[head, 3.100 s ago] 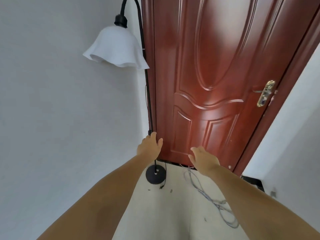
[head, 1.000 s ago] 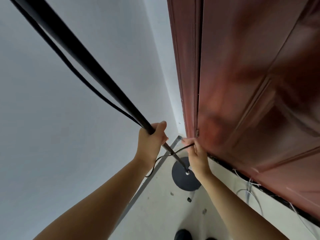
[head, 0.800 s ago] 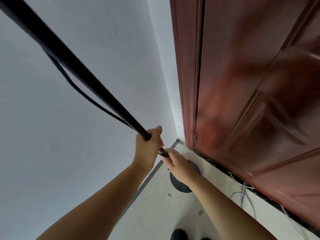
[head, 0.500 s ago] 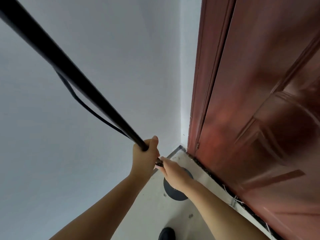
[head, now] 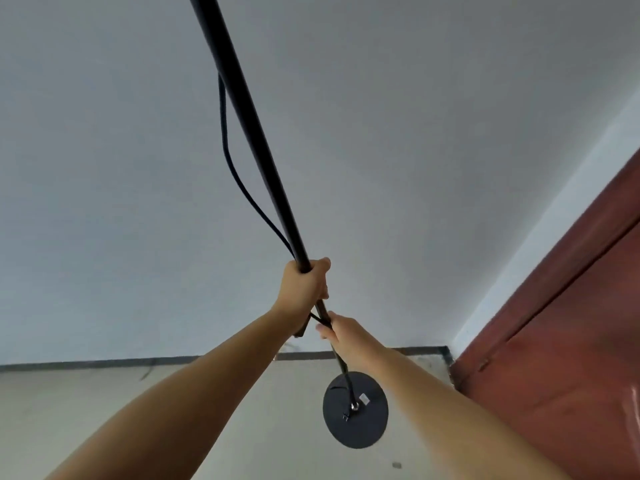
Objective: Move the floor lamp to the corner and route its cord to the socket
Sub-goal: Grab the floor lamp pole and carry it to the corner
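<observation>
The floor lamp's black pole [head: 249,133] runs from the top of the view down to its round black base [head: 355,408], which looks tilted above the pale floor. My left hand [head: 304,289] is closed around the pole at mid height. Just below it, my right hand [head: 341,332] grips the thinner lower part of the pole. The black cord [head: 230,168] hangs in a loop beside the pole and passes under my left hand. The lamp's shade is out of view.
A white wall [head: 104,202] fills most of the view, with a dark skirting strip [head: 104,363] along the floor. The red-brown door [head: 571,341] stands at the right, meeting the wall at the corner. A dark speck [head: 397,465] lies on the floor.
The view has swung left, so the door now sits at the far right and the wall fills the frame. Both hands keep hold of the pole, and the base has moved away from the door.
</observation>
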